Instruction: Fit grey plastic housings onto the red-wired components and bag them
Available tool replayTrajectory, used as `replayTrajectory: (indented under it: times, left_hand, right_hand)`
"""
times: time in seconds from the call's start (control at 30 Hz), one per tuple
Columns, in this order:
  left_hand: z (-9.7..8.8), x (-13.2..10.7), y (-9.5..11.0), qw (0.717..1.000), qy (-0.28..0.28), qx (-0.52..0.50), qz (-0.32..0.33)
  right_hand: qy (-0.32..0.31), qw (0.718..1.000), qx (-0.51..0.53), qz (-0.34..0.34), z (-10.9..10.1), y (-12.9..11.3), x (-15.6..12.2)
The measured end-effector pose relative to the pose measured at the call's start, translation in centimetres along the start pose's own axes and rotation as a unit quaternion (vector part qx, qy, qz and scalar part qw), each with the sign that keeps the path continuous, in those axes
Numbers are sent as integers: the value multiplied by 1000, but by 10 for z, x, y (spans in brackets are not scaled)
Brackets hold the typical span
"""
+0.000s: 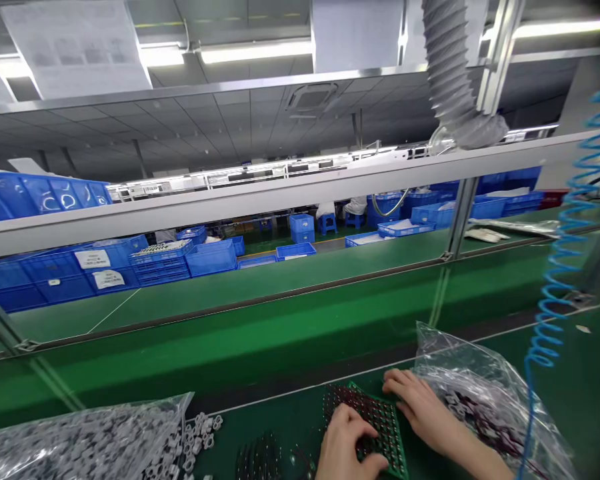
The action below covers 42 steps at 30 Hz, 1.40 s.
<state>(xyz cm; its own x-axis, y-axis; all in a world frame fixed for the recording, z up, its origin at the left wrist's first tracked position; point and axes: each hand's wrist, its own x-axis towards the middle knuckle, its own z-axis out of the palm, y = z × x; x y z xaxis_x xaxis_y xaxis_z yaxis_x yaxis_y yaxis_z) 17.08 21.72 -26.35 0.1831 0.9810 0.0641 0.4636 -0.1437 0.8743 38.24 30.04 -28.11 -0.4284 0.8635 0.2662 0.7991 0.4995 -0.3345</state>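
A green perforated tray (393, 427) lies on the bench at the bottom centre, with rows of small pieces and dark red leads across it. My left hand (347, 443) is over the tray's near left part, fingers bent and thumb apart from the index finger; nothing shows between them. At the tray's right edge is my right hand (425, 410), its fingers loosely bent and apart, holding nothing visible. Beside my right forearm sits a clear plastic bag (480, 380) of grey pieces with dark red wires. Dark thin leads (259, 459) lie left of my left hand.
A clear bag of grey plastic parts (95, 440) lies at lower left, with loose grey parts (200, 433) spilling beside it. A blue coiled hose (555, 287) hangs at right. Beyond the green belt (290, 333) stand blue bins (213, 257). A white rail (280, 193) crosses above.
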Motion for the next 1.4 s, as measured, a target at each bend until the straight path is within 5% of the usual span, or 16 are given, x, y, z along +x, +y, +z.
replayTrajectory:
  times: [0.13,0.43,0.73,0.97,1.07,1.2,1.4]
  left_hand:
    - [-1,2,-6,973,-92,195,81]
    - [-36,23,-25,892,-112,364,245]
    - [-42,27,-37,932,-63,297,197]
    - [-38,34,-26,962,-39,218,161]
    - [-40,38,-15,974,-26,158,159]
    - [-66,28,-8,985,45,91,137]
    - [-118,-33,-24,975,209,62,32]
  right_hand:
    - [-30,998,-61,-16,6,-3,-9]
    - [-8,987,-151,-51,10,-7,-24]
    - [39,974,-197,-105,2,-6,-38]
    - [83,975,-199,-59,-17,16,-40]
    - [61,984,-157,-57,-12,-5,-40]
    - [-58,997,44,-38,7,-66,-49]
    - [-105,979,157,-71,43,-138,-52]
